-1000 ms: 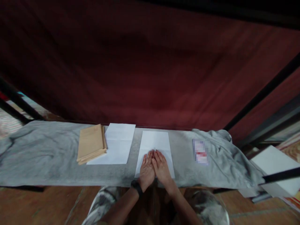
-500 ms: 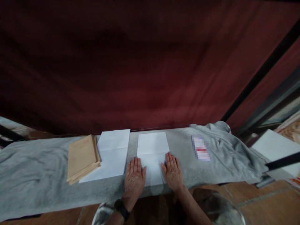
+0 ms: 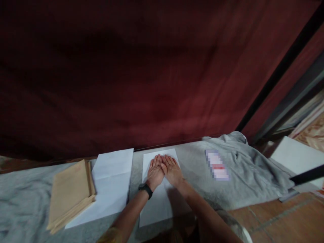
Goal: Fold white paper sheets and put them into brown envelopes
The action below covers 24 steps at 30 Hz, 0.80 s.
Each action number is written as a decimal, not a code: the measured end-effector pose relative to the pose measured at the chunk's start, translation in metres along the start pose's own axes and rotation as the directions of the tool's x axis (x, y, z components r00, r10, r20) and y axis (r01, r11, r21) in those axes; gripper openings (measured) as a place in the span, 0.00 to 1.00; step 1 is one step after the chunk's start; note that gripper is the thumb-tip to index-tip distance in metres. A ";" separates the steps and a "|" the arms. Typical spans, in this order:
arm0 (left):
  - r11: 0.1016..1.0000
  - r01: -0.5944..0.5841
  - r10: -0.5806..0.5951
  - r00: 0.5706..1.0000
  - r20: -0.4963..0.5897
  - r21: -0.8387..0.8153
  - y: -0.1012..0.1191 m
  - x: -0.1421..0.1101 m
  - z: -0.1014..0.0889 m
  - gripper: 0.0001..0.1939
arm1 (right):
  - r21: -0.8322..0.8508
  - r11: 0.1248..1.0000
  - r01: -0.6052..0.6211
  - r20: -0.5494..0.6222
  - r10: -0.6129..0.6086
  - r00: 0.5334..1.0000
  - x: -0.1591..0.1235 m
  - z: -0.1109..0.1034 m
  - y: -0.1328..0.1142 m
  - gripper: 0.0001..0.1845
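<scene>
Two bare hands, the left [image 3: 155, 173] and the right [image 3: 172, 171], press flat, side by side and touching, on a rectangular white paper sheet [image 3: 154, 209] on a tabletop draped in grey cloth [image 3: 191, 162].

Palms down and fingers together, they grip nothing and rest near the sheet's far end; the work in hand appears to be smoothing, and a further stroke would call for even pressure without dragging the paper. The sheet lies flat, its long axis running from the tabletop's near edge toward its far edge; blank where visible, it shows no mark to tell which end is the top. To its left lies a creased white sheet [image 3: 113, 189], partly under a stack of brown paper envelopes [image 3: 71, 190]; to its right, a blurred purple-and-white item [image 3: 217, 165].
</scene>
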<state>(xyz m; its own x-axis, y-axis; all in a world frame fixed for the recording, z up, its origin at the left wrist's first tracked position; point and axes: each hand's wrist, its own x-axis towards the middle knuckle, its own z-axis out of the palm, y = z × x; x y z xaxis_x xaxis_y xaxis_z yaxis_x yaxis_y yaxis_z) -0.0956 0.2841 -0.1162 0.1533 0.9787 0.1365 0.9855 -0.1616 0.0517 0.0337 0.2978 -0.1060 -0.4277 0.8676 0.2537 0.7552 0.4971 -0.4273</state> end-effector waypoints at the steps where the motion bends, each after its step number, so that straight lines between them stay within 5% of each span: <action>1: 1.000 -0.009 0.009 1.000 -0.006 0.010 -0.005 0.001 0.002 0.30 | -0.006 1.000 -0.002 -0.012 0.002 1.000 0.000 0.006 0.001 0.29; 6: 0.999 -0.018 0.021 0.998 -0.067 0.044 -0.022 0.008 0.006 0.29 | -0.059 0.997 -0.051 -0.068 0.047 0.997 0.002 0.019 0.006 0.29; 14: 0.979 0.176 -0.163 0.979 -0.121 0.103 -0.049 0.010 0.007 0.32 | -0.141 0.961 -0.239 -0.036 0.236 0.971 0.012 0.000 0.037 0.33; 18: 0.974 0.207 -0.197 0.974 -0.109 0.094 -0.055 0.008 0.001 0.33 | -0.143 0.939 -0.312 -0.038 0.310 0.950 0.009 -0.012 0.033 0.32; 21: 0.980 0.192 -0.181 0.971 -0.155 0.060 -0.042 0.002 -0.005 0.32 | -0.121 0.966 -0.228 -0.045 0.224 0.973 0.001 -0.015 0.012 0.32; 24: 0.999 0.031 -0.026 0.979 -0.200 0.022 -0.021 -0.014 -0.006 0.31 | -0.105 0.990 -0.090 -0.030 0.087 0.996 -0.015 -0.008 -0.008 0.30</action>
<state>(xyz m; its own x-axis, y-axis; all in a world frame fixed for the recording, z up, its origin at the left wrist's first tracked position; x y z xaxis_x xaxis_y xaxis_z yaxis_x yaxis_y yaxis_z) -0.1188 0.2732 -0.1132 0.1100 0.9374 0.3305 0.9911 -0.1283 0.0340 0.0378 0.2810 -0.0997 -0.3451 0.9071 0.2411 0.8387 0.4133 -0.3546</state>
